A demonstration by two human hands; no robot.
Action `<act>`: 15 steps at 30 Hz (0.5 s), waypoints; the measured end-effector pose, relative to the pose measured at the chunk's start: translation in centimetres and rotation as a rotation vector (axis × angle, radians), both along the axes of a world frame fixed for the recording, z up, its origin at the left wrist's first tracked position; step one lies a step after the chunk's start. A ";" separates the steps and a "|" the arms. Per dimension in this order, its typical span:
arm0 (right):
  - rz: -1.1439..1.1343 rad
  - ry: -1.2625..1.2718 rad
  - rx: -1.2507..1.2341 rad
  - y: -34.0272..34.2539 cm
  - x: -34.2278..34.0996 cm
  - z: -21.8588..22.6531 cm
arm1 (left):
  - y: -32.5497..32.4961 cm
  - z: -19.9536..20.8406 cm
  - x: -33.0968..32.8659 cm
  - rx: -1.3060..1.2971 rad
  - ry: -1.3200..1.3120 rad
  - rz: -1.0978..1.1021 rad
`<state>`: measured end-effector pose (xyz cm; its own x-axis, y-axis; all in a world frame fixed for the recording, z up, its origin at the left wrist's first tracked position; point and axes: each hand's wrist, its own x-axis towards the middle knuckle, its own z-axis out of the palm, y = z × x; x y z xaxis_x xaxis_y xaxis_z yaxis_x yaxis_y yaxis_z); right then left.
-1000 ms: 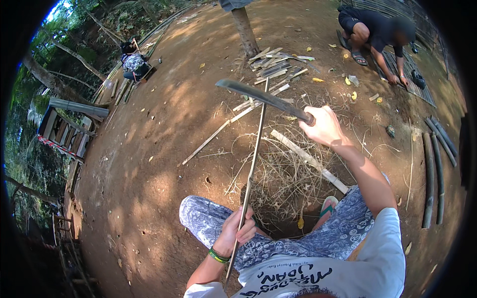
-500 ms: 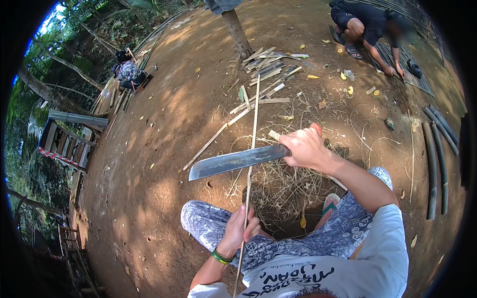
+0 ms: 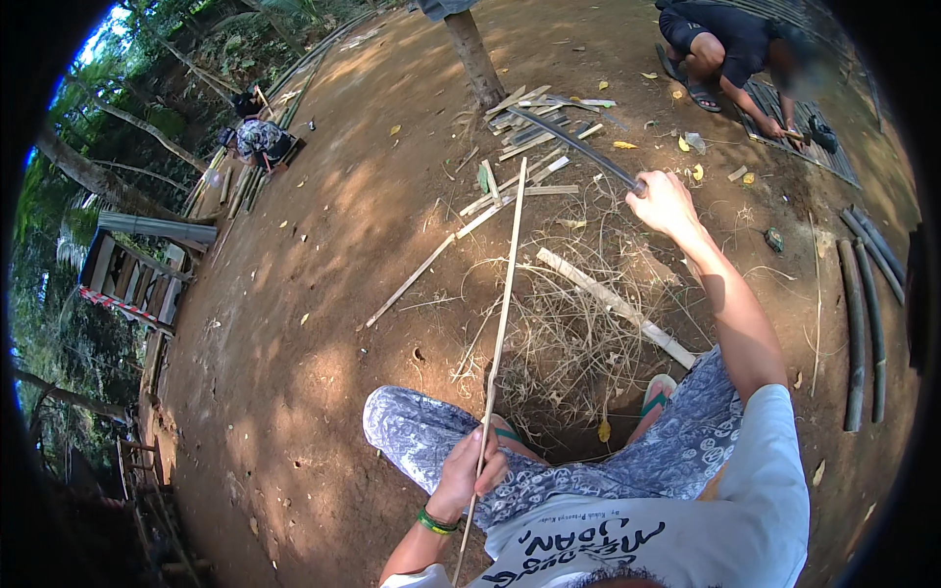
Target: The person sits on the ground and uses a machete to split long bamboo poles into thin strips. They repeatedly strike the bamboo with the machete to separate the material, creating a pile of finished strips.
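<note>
My left hand (image 3: 470, 468) is closed around a long, thin bamboo strip (image 3: 509, 294), which points away from me and slightly to the right. The strip's near end runs down past my forearm. Farther out to the right, my right hand (image 3: 665, 204) grips the handle of a machete (image 3: 580, 145). Its dark blade is raised, seen nearly edge-on, slanting to the far left and apart from the strip. A flat bamboo slat (image 3: 616, 304) lies between my feet and the machete, over a heap of pale shavings (image 3: 569, 343).
Split bamboo pieces (image 3: 524, 147) are piled by a tree trunk (image 3: 474, 61). Another person (image 3: 730, 54) crouches at the far right, hands down at a bamboo mat (image 3: 833, 162). Dark bamboo poles (image 3: 851, 333) lie at the right. Someone else (image 3: 261, 137) sits at the far left.
My right hand has swung the machete away and to the right, off the strip it crossed. My left hand still holds the strip. The slat now shows more fully.
</note>
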<state>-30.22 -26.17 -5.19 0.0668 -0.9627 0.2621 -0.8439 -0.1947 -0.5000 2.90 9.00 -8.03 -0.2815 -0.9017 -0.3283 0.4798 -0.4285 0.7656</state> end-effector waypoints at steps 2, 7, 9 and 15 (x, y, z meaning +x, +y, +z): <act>-0.040 -0.093 0.066 -1.0 -1.1 -1.1 | -1.0 0.3 0.9 0.061 0.160 0.042; 0.045 -0.280 0.018 0.0 0.8 -0.8 | -7.1 0.9 1.0 -0.104 0.029 0.150; 0.123 -0.335 0.013 1.1 2.1 -0.4 | -10.0 1.5 0.3 -0.230 -0.227 0.180; 0.422 -0.594 0.097 4.6 5.3 0.8 | -16.0 2.5 -1.8 -0.335 -0.361 0.186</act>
